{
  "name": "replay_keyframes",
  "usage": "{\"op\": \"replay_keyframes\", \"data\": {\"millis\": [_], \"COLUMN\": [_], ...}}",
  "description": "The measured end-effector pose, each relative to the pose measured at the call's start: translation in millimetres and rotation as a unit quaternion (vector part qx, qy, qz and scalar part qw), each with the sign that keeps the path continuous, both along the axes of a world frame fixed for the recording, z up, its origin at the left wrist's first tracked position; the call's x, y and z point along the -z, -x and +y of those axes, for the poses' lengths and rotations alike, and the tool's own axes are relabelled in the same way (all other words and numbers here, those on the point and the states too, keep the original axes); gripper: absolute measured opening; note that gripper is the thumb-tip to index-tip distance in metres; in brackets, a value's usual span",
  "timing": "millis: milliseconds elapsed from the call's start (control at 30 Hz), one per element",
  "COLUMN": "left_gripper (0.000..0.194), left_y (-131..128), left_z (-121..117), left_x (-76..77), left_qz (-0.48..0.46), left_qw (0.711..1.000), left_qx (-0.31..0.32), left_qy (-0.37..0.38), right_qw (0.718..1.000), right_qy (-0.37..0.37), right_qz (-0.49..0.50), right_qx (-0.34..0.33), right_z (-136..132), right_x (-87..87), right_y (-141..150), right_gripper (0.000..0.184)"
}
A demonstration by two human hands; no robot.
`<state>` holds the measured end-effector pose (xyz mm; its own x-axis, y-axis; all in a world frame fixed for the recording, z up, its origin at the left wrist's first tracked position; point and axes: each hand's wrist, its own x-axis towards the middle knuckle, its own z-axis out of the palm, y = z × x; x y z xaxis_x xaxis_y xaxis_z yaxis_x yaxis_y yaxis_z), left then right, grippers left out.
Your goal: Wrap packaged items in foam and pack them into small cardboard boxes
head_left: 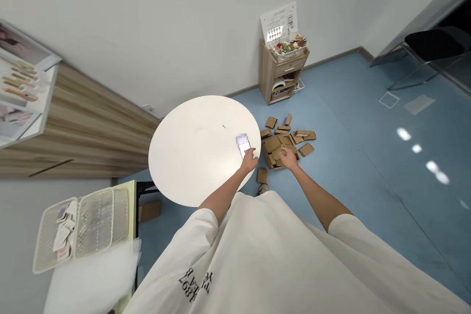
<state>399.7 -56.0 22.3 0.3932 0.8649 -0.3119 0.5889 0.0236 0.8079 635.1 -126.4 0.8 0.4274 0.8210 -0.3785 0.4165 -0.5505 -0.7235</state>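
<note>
My left hand (249, 160) is over the right side of a round white table (191, 152). Its fingers are apart and touch the lower end of a smartphone (243, 147), which appears to lie flat with its screen lit; part of the screen is blurred out. To the right of the table, my right hand (289, 157) hangs in the air with fingers loosely bent and apart, and I see nothing in it. Below it on the floor is an open cardboard box (271, 144) with smaller brown boxes inside. Several more small cardboard boxes (306, 149) lie around it.
A small wooden cabinet (268, 71) with a basket on top stands against the wall. White plastic baskets (93, 223) rest on a side table at lower left. A large wood-grain cabinet (95, 122) is at left, a black chair (434, 44) at far right.
</note>
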Motion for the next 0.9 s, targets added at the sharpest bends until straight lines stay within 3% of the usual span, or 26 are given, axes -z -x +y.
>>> {"op": "replay_keyframes", "data": {"millis": [267,533,700,900], "left_gripper": [0.058,0.056,0.056,0.056], "left_y": [80.2,164.9,239.9,348.2], "left_z": [-8.7,-15.9,-25.9,-42.1], "left_x": [-8.7,-10.3,-11.0,-10.9], "left_qz": [0.011,-0.012,-0.029,-0.037], "left_qw": [0.997,0.990,0.987,0.981], "left_qx": [-0.079,-0.144,-0.157,-0.191], "left_qy": [0.008,0.000,-0.009,-0.021], "right_qw": [0.995,0.987,0.982,0.977], "right_qy": [-0.008,-0.020,-0.041,-0.031], "right_qz": [0.047,0.034,0.030,0.031], "right_qx": [-0.093,-0.154,-0.181,-0.209], "right_z": [35.3,56.4,59.1,48.1], "right_x": [-5.8,-20.1,-26.8,-36.9], "right_y": [71.1,153.4,229.2,343.4], "right_gripper": [0.051,0.048,0.047,0.045]}}
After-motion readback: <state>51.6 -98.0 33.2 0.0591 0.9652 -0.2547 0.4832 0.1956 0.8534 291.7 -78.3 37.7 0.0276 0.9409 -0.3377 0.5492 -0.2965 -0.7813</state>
